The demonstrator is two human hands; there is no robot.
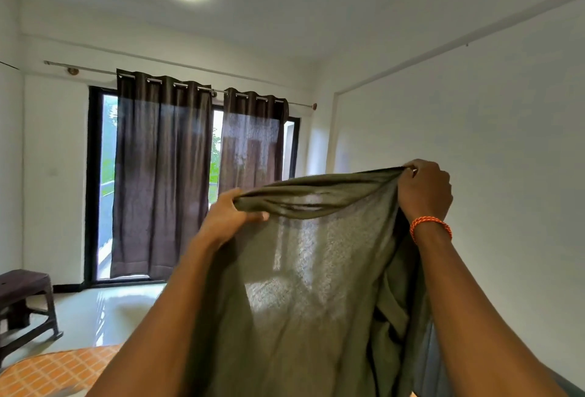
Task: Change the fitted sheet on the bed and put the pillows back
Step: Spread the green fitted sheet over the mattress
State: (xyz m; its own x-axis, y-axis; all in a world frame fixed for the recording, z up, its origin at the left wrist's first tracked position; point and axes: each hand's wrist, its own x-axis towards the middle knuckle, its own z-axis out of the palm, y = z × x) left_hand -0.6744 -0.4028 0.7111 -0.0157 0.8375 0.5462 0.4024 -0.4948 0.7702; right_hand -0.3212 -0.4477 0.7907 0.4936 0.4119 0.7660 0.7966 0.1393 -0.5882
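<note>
While no writing shows, the olive sheet hangs between left hand and right hand, both gripping its top edge.

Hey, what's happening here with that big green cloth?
A person is holding up an olive-green sheet in front of them, gripping its top edge with the left hand and the right hand. The rest hangs down loosely, thin enough for light to show through. An orange patterned surface shows at the lower left, so the sheet is not spread on anything yet.
</note>
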